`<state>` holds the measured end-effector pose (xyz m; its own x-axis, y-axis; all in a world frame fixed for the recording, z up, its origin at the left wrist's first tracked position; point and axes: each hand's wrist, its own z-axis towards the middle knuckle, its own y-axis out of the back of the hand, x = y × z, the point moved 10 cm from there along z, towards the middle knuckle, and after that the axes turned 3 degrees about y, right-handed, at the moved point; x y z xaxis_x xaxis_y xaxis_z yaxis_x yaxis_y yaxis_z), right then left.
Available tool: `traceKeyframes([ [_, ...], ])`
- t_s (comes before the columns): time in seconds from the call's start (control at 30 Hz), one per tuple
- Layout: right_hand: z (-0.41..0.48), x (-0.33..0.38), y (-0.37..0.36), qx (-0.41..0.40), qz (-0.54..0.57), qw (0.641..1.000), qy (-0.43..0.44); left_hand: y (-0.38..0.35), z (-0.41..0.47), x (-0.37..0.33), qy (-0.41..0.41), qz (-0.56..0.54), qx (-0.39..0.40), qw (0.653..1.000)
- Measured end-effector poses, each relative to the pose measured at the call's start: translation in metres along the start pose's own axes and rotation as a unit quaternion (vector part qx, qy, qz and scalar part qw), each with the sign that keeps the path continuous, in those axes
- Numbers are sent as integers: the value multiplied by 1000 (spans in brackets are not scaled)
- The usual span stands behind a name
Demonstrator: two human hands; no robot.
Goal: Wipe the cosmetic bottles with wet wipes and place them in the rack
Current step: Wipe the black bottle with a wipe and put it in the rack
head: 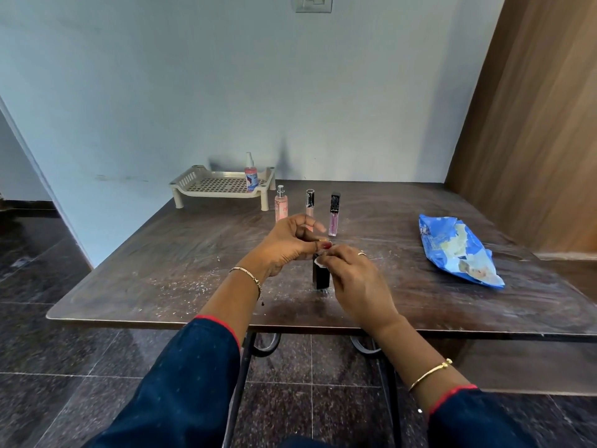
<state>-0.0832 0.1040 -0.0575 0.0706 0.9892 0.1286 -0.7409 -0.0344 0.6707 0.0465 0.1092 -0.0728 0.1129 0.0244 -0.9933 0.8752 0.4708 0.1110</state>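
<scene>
Near the table's (161,253) front edge, a small black bottle (321,278) stands upright between both hands; it is square-sided, glossy and dark all over, with its top hidden by fingers. Left hand (286,248) is curled, fingertips pinching the bottle's top. Right hand (353,279) has its fingers bent round a small white wipe (318,261), pressed to the bottle's upper side. Behind the hands three more stand in a row: pink perfume bottle (281,206), pale gloss tube (309,203) with a silver cap, and purple gloss tube (334,216) with a black cap. Beige slotted rack (206,185) sits at the far left of the table, with a pink spray bottle (251,176) upright at its right end. Blue wipes pack (458,250) lies well apart on the right.
</scene>
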Motion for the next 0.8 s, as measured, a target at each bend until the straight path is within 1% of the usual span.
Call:
traceKeyframes([
  [0.1, -3, 15, -7, 33, -62, 997, 42, 0, 0, -1, -2, 14, -3, 1000],
  [0.17, -8, 17, -11, 42, -58, 996, 44, -1, 1, 0, -1, 28, -3, 1000],
  [0.37, -19, -17, -3, -6, 22, 998, -52, 2, -2, -2, -2, 18, 4, 1000],
  [0.4, -20, -26, 0, -18, 35, 996, -78, 2, -3, -2, -5, 16, 5, 1000],
  [0.47, -24, -47, 6, -47, 87, 982, -159, 1, -5, -4, -17, 14, 6, 1000],
  [0.5, -28, -60, 7, -61, 125, 967, -213, 1, -7, -5, -22, 11, 7, 1000],
  [0.53, -33, -72, 5, -71, 172, 944, -274, 1, -9, -5, -29, 8, 6, 1000],
  [0.6, -43, -86, -4, -98, 290, 878, -368, 1, -12, -8, -42, -4, 1, 999],
  [0.67, -47, -83, -10, -131, 408, 807, -406, 2, -17, -12, -56, -32, -1, 998],
  [0.7, -47, -79, -11, -140, 452, 779, -411, 2, -20, -14, -65, -47, -1, 997],
  [0.73, -46, -73, -11, -139, 483, 761, -410, 1, -23, -16, -74, -63, -1, 995],
  [0.77, -44, -69, -12, -126, 498, 755, -407, 1, -25, -17, -80, -82, -3, 993],
  [0.8, -43, -64, -15, -105, 500, 760, -401, 1, -28, -18, -85, -101, -8, 991],
])
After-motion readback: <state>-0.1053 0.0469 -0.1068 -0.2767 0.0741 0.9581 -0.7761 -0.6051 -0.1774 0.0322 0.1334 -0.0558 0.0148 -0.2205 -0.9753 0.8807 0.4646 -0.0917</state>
